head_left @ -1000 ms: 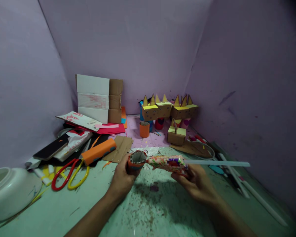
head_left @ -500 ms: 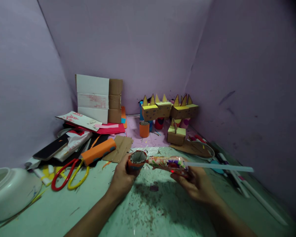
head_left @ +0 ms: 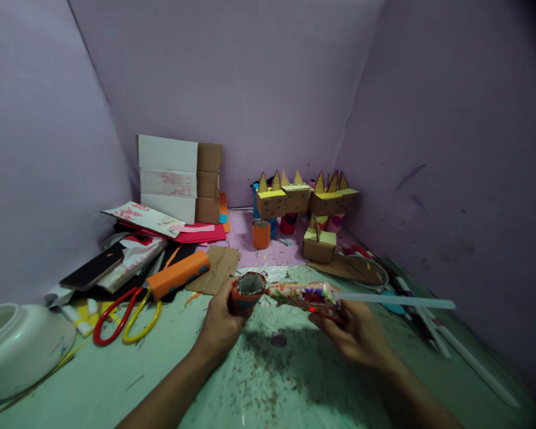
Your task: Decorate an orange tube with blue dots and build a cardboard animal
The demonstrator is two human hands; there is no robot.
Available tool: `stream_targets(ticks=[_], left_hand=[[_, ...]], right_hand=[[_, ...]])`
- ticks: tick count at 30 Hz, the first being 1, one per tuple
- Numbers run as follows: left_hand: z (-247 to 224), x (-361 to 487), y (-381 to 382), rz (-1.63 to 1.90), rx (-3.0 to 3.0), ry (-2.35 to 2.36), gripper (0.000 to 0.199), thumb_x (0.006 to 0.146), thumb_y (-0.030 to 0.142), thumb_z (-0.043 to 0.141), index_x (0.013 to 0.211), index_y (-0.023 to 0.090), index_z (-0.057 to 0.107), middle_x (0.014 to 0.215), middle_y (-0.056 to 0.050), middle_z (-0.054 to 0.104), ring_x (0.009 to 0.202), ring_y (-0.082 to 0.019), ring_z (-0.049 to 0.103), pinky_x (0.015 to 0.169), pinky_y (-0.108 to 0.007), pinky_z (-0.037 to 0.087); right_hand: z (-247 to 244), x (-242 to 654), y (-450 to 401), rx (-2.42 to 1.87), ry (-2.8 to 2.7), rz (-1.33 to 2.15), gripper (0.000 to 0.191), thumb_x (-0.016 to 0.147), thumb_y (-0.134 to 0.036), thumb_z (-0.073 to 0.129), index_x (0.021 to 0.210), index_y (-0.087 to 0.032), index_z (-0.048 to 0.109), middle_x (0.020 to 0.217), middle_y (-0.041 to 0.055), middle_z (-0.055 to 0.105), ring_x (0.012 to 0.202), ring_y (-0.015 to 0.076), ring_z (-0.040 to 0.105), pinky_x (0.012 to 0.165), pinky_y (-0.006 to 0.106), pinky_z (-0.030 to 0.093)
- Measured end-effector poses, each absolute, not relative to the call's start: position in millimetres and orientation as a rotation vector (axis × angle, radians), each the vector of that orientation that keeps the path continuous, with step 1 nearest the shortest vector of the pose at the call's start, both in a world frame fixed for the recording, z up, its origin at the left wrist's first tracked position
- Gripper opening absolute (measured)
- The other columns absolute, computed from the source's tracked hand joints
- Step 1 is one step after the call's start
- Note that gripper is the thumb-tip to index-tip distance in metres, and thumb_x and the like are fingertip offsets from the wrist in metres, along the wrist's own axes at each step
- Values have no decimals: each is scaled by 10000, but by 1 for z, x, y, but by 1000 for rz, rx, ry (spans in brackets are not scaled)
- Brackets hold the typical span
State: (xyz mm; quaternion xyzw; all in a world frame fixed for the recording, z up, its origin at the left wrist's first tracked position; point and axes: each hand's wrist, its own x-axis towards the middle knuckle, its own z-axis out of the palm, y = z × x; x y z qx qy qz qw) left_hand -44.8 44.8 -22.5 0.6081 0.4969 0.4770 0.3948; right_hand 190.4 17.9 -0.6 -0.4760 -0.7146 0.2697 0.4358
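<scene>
My left hand (head_left: 223,325) is wrapped round a short orange cardboard tube (head_left: 246,293), its open end facing up toward the camera. My right hand (head_left: 355,333) grips a glue gun (head_left: 306,296) with a colourful patterned body and a small red light. The gun's nozzle is at the tube's right rim; whether it touches cannot be made out. From the back of the gun a long translucent glue stick (head_left: 397,300) sticks out to the right.
Red-and-yellow scissors (head_left: 116,316), an orange roll (head_left: 178,274) and a white pot (head_left: 22,351) lie left. Behind stand an orange tube (head_left: 261,234), a small eared box (head_left: 319,245) and several boxes with ears (head_left: 297,198). Pens (head_left: 415,322) lie right.
The far end of the glue stick has shifted slightly left, toward the gun. Both hands and the tube look nearly still.
</scene>
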Motion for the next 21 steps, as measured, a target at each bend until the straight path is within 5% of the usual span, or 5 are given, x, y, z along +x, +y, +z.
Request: stream_targets(ticks=[11,15,21], left_hand=[[-6,-43,42,1232,1391,1303,381,597,224,712,953,136,609,925,-63,684,864,-224,607,830,-340,467],[-6,-42,36,1177,1365,1291,392,588,243,687,952,129,596,898,-67,675,834,-226,601,806,-349,470],[-8,-41,33,1108,1326,1265,451,580,284,691,987,124,582,927,-87,691,843,-248,623,812,-366,479]], right_hand=[[2,192,39,-1340,-1581,884,240,712,-414,614,762,-180,605,685,22,613,610,176,538,551,274,425],[-6,186,50,-1559,-1525,981,307,736,-481,545,657,-185,557,560,-9,535,497,147,462,467,254,338],[10,178,38,-2006,-1788,372,457,811,-570,480,683,-211,732,730,85,702,754,275,620,537,290,318]])
